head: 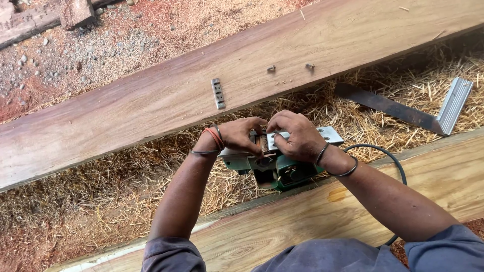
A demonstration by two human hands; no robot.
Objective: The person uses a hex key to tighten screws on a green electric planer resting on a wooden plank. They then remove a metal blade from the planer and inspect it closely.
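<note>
We had the green planer [275, 163] upturned, left hand [242, 135] gripping its body, right hand [297, 136] pinching at the drum. Blade plate [218, 93] and screws [271, 68] lay beyond it; refitting looked next.

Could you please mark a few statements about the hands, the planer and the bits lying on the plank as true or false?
1. Both hands are on the green electric planer. True: the left hand and right hand both rest on its upturned base.
2. A small flat metal plate lies on the upper plank. True.
3. Two loose bolts sit on the straw. False: they lie on the upper plank, right of the plate.
4. The planer's cord runs off to the left. False: it curves away to the right, past the right wrist.
5. The right wrist is bare. False: it wears dark bangles.
</note>
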